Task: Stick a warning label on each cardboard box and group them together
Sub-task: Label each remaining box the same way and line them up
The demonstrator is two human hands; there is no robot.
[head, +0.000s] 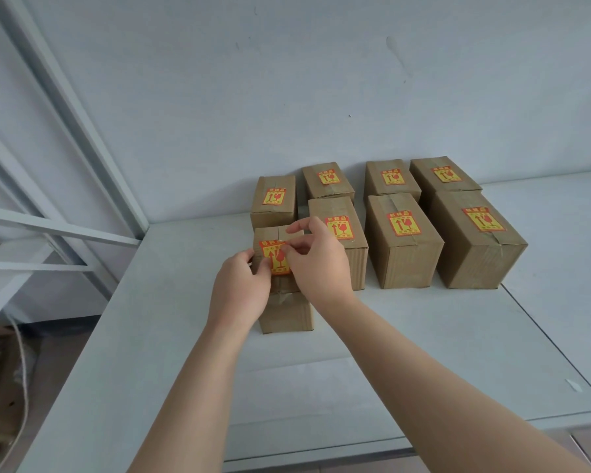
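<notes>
Now our left hand (241,288) steadies the nearest cardboard box (285,312) on the tabletop (157,336) while our right hand (316,264) grip pinches the warning label (276,258) beneath the fingertips; we should smooth it flat outward, avoiding wrinkles.

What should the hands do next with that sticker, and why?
Probably press the sticker flat onto the near box. Both the left hand and right hand pinch it over the box top, and one corner looks lifted.
</notes>
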